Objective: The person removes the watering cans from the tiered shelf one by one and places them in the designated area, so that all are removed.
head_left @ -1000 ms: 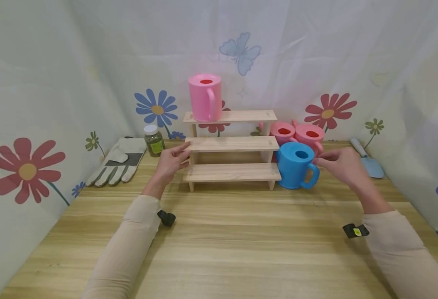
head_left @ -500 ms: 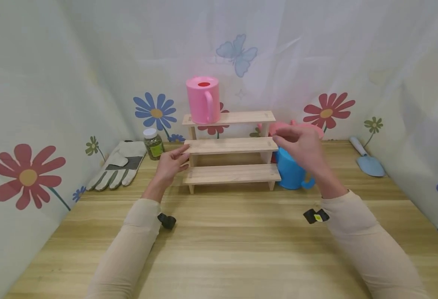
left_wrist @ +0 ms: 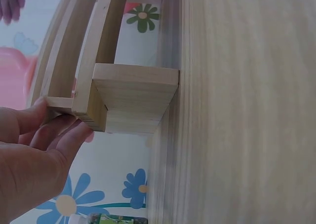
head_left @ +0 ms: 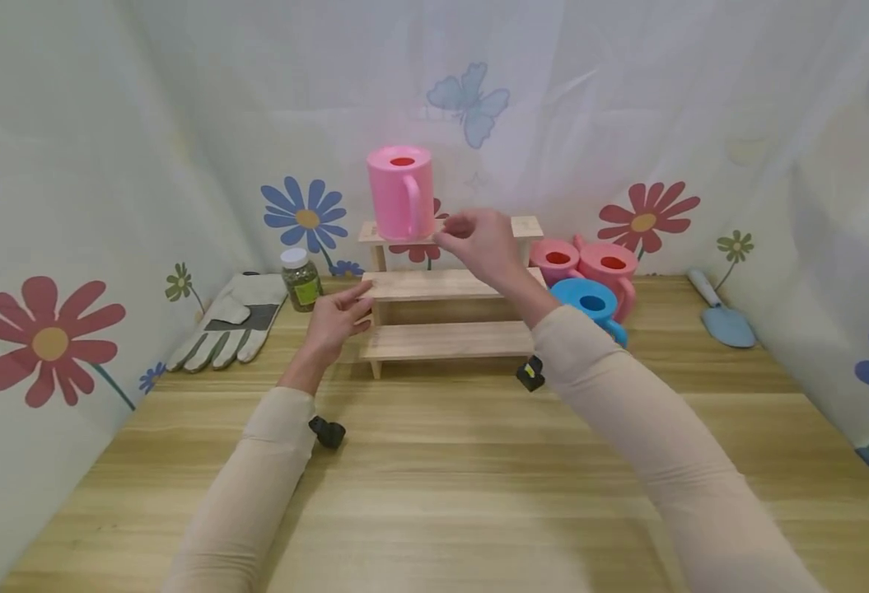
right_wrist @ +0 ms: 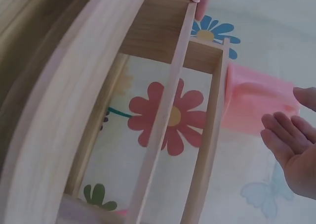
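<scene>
A three-tier wooden shelf point(head_left: 434, 284) stands near the back of the table. My left hand point(head_left: 334, 323) grips the left end of its middle tier, with thumb and fingers around the board in the left wrist view. On the top tier, at the left, stands an upright pink watering can point(head_left: 397, 198), its handle facing me. My right hand point(head_left: 486, 243) is just right of this can, above the upper tiers. Its fingers are loosely bent and hold nothing; in the right wrist view a gap shows between fingertips and handle.
Right of the shelf stand a blue watering can point(head_left: 588, 298) and two pink watering cans point(head_left: 608, 262), the blue one partly hidden by my sleeve. A small trowel point(head_left: 726, 321) lies far right. Left are work gloves point(head_left: 237, 321) and a white-capped jar point(head_left: 302, 282). A floral curtain hangs behind.
My right hand has moved left and up from beside the blue watering can to beside the pink one on the top tier. The left hand has stayed on the shelf.
</scene>
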The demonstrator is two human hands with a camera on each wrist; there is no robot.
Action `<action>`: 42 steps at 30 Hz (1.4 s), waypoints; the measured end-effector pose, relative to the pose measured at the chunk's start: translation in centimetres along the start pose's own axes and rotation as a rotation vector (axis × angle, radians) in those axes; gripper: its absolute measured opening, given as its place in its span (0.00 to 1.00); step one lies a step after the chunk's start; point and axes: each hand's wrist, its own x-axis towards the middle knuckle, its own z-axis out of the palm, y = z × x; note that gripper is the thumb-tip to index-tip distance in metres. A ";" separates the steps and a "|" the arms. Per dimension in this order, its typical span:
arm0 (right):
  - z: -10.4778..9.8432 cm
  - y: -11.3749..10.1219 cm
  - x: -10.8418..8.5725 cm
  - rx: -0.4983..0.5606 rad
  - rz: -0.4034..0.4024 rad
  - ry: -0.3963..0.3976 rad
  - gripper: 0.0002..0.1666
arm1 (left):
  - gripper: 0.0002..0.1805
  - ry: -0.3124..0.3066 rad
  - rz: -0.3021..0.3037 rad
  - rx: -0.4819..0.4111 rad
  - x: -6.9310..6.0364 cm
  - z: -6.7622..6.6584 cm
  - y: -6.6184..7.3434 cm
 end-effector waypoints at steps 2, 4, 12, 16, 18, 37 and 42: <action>0.9 -0.6 1.1 0.016 -0.002 0.031 0.18 | 0.24 -0.007 0.006 0.006 -0.1 -0.1 0.1; 1.7 -1.2 2.1 0.040 0.015 0.067 0.20 | 0.24 -0.014 0.015 0.006 -0.2 -0.1 0.2; 3.7 -2.8 4.9 0.090 0.137 0.120 0.21 | 0.24 -0.012 0.016 -0.005 -0.5 -0.1 0.4; 3.7 -2.8 5.5 0.123 0.200 0.128 0.18 | 0.24 -0.005 0.013 -0.003 -0.3 0.0 0.3; 3.5 -2.6 5.6 0.151 0.218 0.141 0.18 | 0.24 0.000 0.014 -0.004 -0.1 0.0 0.3; 0.3 -1.2 3.3 0.269 0.281 0.254 0.17 | 0.24 -0.015 0.002 -0.009 0.3 0.0 0.4; -2.5 -0.5 1.2 0.262 0.296 0.239 0.19 | 0.24 -0.006 -0.006 -0.001 0.1 0.0 0.5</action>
